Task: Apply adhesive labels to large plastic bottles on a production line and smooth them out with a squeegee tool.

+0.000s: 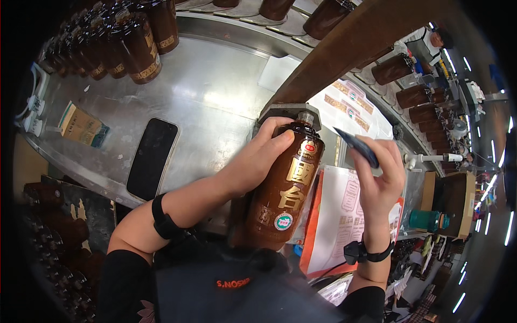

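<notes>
A large glossy brown bottle point(288, 188) leans in front of me, its clear neck up and away. It carries gold lettering, a red emblem near the shoulder and a round green-and-white sticker low down. My left hand point(264, 156) is closed round its upper left side, the thumb lying across the shoulder. To the right of the bottle, apart from it, my right hand point(381, 169) pinches a dark, flat, pointed piece point(360, 149) between thumb and fingers. What kind of tool it is, I cannot make out. Under that hand lies a printed sheet point(342, 204) with an orange edge.
A black phone point(153, 159) and a small tan-and-teal packet point(83, 126) lie on the metal table point(210, 81). Brown bottles point(134, 48) crowd the far left. A brown beam point(339, 48) slants behind my bottle, near label sheets point(350, 105). Bottles point(414, 98) line a conveyor at right.
</notes>
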The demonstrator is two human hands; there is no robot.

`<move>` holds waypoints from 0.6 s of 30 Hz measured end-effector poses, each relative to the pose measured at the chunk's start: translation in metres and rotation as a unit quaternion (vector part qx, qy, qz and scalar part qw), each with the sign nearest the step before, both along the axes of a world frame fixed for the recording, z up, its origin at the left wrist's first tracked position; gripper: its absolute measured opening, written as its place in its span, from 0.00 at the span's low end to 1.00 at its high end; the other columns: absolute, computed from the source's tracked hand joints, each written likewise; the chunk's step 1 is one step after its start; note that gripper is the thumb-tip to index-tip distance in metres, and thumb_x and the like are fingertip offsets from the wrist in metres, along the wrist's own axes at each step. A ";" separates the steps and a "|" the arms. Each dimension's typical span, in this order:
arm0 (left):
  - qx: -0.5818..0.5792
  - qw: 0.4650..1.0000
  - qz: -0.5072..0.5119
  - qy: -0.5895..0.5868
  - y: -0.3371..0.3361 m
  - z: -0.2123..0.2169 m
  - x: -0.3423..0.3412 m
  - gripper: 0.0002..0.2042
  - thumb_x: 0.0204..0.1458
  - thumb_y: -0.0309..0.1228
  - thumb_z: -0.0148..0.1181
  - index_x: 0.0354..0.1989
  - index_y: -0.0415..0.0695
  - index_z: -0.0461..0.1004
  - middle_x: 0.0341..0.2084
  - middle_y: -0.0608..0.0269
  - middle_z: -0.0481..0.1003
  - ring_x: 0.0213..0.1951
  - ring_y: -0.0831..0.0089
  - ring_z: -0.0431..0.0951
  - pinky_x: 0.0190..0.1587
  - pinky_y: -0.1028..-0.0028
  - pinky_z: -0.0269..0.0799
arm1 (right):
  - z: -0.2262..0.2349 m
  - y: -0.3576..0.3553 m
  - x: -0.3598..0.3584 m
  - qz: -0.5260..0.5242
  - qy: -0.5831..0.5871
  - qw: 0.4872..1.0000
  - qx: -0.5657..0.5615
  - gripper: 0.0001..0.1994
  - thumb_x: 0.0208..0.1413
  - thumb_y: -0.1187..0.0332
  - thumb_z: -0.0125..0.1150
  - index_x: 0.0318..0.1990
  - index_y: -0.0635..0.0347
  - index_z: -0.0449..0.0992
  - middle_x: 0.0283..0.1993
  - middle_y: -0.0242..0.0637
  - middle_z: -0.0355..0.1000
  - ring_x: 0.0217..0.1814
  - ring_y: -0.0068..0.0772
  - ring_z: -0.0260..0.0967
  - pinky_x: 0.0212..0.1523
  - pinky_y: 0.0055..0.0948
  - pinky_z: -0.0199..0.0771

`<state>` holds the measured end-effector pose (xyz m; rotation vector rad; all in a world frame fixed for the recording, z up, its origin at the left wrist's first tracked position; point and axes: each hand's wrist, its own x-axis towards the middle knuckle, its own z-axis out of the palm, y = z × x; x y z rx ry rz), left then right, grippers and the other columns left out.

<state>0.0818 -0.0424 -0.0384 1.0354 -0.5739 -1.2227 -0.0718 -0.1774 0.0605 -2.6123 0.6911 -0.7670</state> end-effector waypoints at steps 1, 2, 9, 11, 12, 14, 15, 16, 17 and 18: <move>0.004 1.000 -0.003 -0.002 -0.001 0.001 0.000 0.21 0.67 0.40 0.38 0.63 0.41 0.55 0.54 0.56 0.67 0.56 0.72 0.68 0.60 0.71 0.63 | -0.006 0.009 -0.004 -0.003 -0.002 1.000 0.004 0.13 0.42 0.78 0.69 0.38 0.57 0.84 0.34 0.32 0.76 0.36 0.27 0.72 0.35 0.23 0.69; 0.000 1.000 0.005 -0.006 -0.003 0.002 -0.001 0.21 0.67 0.40 0.38 0.63 0.41 0.56 0.53 0.56 0.68 0.55 0.71 0.68 0.60 0.70 0.63 | -0.012 0.022 -0.014 0.156 0.008 0.987 -0.038 0.12 0.42 0.75 0.67 0.38 0.55 0.84 0.34 0.31 0.76 0.34 0.28 0.73 0.34 0.23 0.72; -0.020 0.999 0.029 0.009 -0.004 -0.003 -0.004 0.21 0.67 0.41 0.39 0.62 0.41 0.58 0.53 0.56 0.68 0.56 0.70 0.69 0.61 0.69 0.63 | -0.015 -0.002 -0.021 0.046 0.035 0.976 0.209 0.09 0.49 0.74 0.68 0.40 0.63 0.81 0.34 0.36 0.77 0.34 0.29 0.73 0.39 0.27 0.73; -0.012 0.999 0.017 0.046 -0.005 0.000 -0.003 0.21 0.67 0.40 0.38 0.62 0.41 0.59 0.53 0.56 0.69 0.55 0.70 0.70 0.61 0.69 0.64 | -0.005 0.001 -0.019 -0.021 0.025 0.999 0.009 0.06 0.54 0.72 0.65 0.37 0.64 0.81 0.32 0.35 0.76 0.32 0.27 0.72 0.37 0.24 0.70; -0.023 0.999 0.022 0.044 -0.007 -0.004 -0.001 0.21 0.67 0.41 0.39 0.62 0.41 0.59 0.52 0.58 0.69 0.53 0.73 0.70 0.59 0.71 0.65 | -0.020 0.012 -0.024 0.082 -0.002 0.996 -0.044 0.07 0.49 0.73 0.67 0.36 0.60 0.82 0.30 0.32 0.75 0.30 0.27 0.72 0.35 0.25 0.72; -0.023 0.999 0.023 0.043 -0.004 -0.007 -0.004 0.20 0.68 0.42 0.40 0.61 0.42 0.59 0.50 0.59 0.70 0.51 0.76 0.70 0.57 0.74 0.66 | -0.021 0.054 -0.037 0.277 -0.023 0.959 0.050 0.11 0.42 0.74 0.69 0.37 0.52 0.83 0.28 0.24 0.73 0.29 0.26 0.72 0.33 0.27 0.75; -0.025 0.998 0.027 0.054 -0.004 -0.006 -0.005 0.21 0.68 0.42 0.40 0.61 0.41 0.58 0.50 0.59 0.70 0.51 0.75 0.71 0.57 0.73 0.66 | -0.025 0.054 -0.040 0.271 -0.025 0.961 0.051 0.11 0.42 0.74 0.69 0.37 0.52 0.83 0.28 0.24 0.73 0.29 0.26 0.72 0.33 0.27 0.75; -0.027 0.997 0.031 0.065 -0.004 -0.004 -0.006 0.21 0.67 0.42 0.40 0.61 0.41 0.58 0.50 0.59 0.70 0.52 0.75 0.71 0.57 0.73 0.67 | -0.033 0.050 -0.043 0.259 -0.024 0.955 0.141 0.12 0.42 0.74 0.70 0.38 0.54 0.83 0.29 0.27 0.74 0.31 0.28 0.72 0.36 0.27 0.75; -0.025 0.997 0.025 0.063 -0.005 -0.004 -0.006 0.21 0.67 0.42 0.40 0.61 0.41 0.58 0.50 0.59 0.70 0.52 0.75 0.71 0.57 0.73 0.67 | -0.038 0.042 -0.045 0.245 -0.025 0.942 0.230 0.13 0.42 0.74 0.70 0.40 0.56 0.82 0.31 0.30 0.76 0.32 0.29 0.73 0.40 0.28 0.75; -0.042 0.996 0.022 0.075 -0.005 0.000 -0.005 0.21 0.67 0.41 0.39 0.61 0.41 0.58 0.50 0.59 0.70 0.52 0.74 0.72 0.57 0.72 0.68 | -0.029 0.025 -0.045 0.074 0.010 0.942 0.327 0.11 0.45 0.75 0.69 0.39 0.59 0.82 0.32 0.32 0.76 0.36 0.30 0.73 0.43 0.27 0.73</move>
